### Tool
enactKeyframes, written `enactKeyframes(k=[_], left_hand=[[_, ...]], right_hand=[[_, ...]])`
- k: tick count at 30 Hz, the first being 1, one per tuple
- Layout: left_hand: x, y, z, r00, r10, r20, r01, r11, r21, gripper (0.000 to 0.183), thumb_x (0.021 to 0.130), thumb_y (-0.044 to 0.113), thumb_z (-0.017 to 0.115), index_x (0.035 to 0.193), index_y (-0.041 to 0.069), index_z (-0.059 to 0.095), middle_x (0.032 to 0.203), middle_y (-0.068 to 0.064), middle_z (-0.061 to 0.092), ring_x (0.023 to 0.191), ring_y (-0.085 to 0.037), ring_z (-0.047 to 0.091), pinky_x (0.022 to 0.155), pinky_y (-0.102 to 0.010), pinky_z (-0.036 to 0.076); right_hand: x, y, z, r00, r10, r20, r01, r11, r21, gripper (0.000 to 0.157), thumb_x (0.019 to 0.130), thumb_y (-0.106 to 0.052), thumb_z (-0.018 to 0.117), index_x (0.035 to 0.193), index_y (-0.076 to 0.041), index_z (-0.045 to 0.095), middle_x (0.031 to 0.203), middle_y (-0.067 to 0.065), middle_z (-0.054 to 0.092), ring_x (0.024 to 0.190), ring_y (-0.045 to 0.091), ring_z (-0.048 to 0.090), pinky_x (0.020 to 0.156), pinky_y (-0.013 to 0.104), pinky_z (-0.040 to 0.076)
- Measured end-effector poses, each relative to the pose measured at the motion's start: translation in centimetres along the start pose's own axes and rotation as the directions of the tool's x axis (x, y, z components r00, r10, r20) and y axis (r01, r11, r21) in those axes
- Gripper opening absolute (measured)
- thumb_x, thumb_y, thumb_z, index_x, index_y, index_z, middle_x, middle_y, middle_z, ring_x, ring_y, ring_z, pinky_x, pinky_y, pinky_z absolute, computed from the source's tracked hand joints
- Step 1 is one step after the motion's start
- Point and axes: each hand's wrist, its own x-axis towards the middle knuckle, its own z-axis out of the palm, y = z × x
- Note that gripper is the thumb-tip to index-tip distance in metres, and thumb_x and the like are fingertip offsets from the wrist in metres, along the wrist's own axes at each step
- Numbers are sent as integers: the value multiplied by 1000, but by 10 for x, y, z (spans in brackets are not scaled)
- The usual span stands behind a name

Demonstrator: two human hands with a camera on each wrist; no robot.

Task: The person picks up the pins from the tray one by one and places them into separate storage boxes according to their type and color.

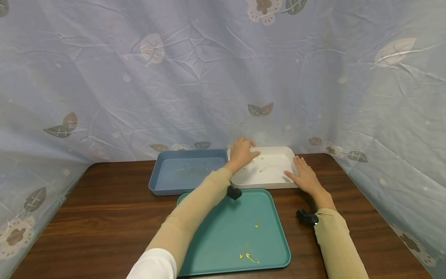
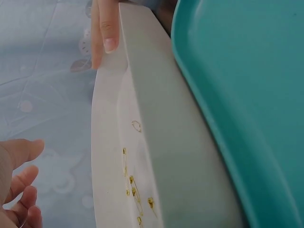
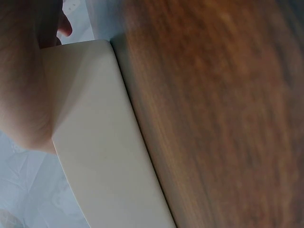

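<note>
A white tray point(image 1: 275, 166) with several gold safety pins point(image 1: 262, 169) in it lies at the back of the table. My left hand point(image 1: 241, 153) is over this tray's left side. In the left wrist view its fingers point(image 2: 24, 183) are loosely bent and nothing shows between them. At the tray's right end is my right hand point(image 1: 306, 176), fingers straight along the rim and thumb spread toward the inside. From the left wrist, the right hand's fingertips point(image 2: 109, 43) appear at the tray's far end.
In front, a teal tray point(image 1: 230, 232) carries a few gold safety pins point(image 1: 252, 259), partly covered by my left arm. A blue tray point(image 1: 165, 180) with several small silvery pins point(image 1: 180, 169) stands left of the white one. A patterned cloth point(image 1: 209, 77) hangs behind the wooden table point(image 1: 87, 217).
</note>
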Motion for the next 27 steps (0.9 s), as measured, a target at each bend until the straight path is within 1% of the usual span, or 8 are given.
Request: enactKeyframes(k=[6, 12, 17, 22, 27], left_hand=[[-8, 0, -2, 1000, 29, -3, -29, 1000, -4, 33, 90, 42, 67, 115, 20, 68, 111, -2, 61, 112, -24, 52, 95, -43, 40], [-16, 1, -7, 998, 65, -10, -65, 997, -37, 29, 91, 40, 68, 111, 20, 69, 110, -6, 63, 104, -23, 53, 92, -42, 41], [-25, -1, -10, 996, 82, -28, -84, 995, -52, 27, 90, 39, 69, 107, 19, 70, 105, -5, 62, 98, -21, 52, 89, -42, 41], [-35, -5, -9, 996, 83, -36, -85, 993, -80, 25, 90, 38, 69, 105, 18, 71, 102, -6, 62, 95, -20, 50, 90, -43, 40], [-46, -8, -10, 995, 83, -47, -88, 989, -120, 24, 90, 36, 70, 104, 16, 71, 104, -10, 63, 98, -24, 53, 91, -44, 41]], right_hand=[[-1, -2, -1, 1000, 5, 11, -5, 1000, 0, 88, 98, -50, 48, 153, 7, 11, 161, 28, 9, 149, 47, 6, 115, 67, 8], [-2, -2, -2, 1000, 1, 8, -1, 1000, -2, 87, 99, -49, 47, 153, 7, 11, 160, 28, 9, 148, 47, 6, 115, 68, 9], [-2, -4, -2, 1000, -2, 9, 2, 1000, 1, 87, 99, -49, 47, 153, 8, 11, 160, 29, 10, 148, 48, 7, 115, 67, 9], [-2, -3, -2, 1000, -2, 16, 2, 1000, -4, 87, 99, -49, 47, 153, 8, 10, 160, 29, 9, 148, 48, 6, 115, 67, 8], [-1, -2, -2, 1000, 3, 19, -3, 1000, -5, 87, 99, -50, 47, 153, 7, 9, 160, 28, 9, 149, 47, 5, 116, 66, 8]])
